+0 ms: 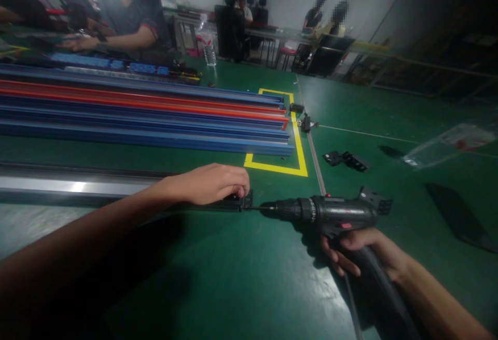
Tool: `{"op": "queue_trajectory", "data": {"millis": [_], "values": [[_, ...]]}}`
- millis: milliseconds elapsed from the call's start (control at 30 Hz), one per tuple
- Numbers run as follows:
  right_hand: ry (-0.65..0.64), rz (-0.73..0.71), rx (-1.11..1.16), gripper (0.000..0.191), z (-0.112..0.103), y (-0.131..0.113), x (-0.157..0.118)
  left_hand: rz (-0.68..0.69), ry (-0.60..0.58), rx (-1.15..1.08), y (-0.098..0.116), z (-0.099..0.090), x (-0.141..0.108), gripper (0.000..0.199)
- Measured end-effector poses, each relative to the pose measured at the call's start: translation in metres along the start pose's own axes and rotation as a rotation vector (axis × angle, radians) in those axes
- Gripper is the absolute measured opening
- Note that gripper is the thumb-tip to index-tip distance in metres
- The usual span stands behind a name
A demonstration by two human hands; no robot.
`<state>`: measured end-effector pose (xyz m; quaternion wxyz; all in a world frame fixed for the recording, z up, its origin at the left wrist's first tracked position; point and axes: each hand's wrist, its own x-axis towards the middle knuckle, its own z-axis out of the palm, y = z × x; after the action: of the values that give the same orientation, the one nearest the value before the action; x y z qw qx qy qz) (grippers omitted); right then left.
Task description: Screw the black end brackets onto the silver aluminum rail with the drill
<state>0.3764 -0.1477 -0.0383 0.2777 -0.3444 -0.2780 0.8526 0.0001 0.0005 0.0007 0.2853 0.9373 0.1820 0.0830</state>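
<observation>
My right hand (369,249) is wrapped around the grip of a black cordless drill (342,210), which points left. The drill's long thin bit (260,207) reaches the end of a dark metal rail with a bright silver strip (85,184). At that end sits a small black end piece (248,197). My left hand (218,182) has its fingers curled down and closed over this piece, partly hiding it. Whether the bit sits in a screw is too small to tell.
Blue profiles (233,143) and red profiles (218,107) lie behind my left hand, ending within yellow tape (301,158). Black brackets (346,159), a clear plastic bag (447,145) and a dark flat piece (459,215) lie on the green table (241,278). A co-worker's arm (128,39) is across the table.
</observation>
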Motion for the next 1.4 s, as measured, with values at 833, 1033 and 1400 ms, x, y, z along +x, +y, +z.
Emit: {"op": "queue_trajectory", "data": {"millis": [833, 1033, 1400], "values": [[-0.021, 0.001, 0.002, 0.031, 0.0007, -0.0001, 0.0002, -0.008, -0.007, 0.016, -0.0009, 0.001, -0.0001, 0.025], [-0.015, 0.006, 0.009, 0.031, 0.0011, -0.001, 0.0001, -0.003, -0.01, 0.019, -0.0014, 0.0008, 0.0, 0.025], [-0.01, -0.002, 0.013, 0.031, 0.0004, -0.0003, 0.0014, -0.006, -0.01, 0.026, -0.0005, 0.0007, 0.0003, 0.025]]}}
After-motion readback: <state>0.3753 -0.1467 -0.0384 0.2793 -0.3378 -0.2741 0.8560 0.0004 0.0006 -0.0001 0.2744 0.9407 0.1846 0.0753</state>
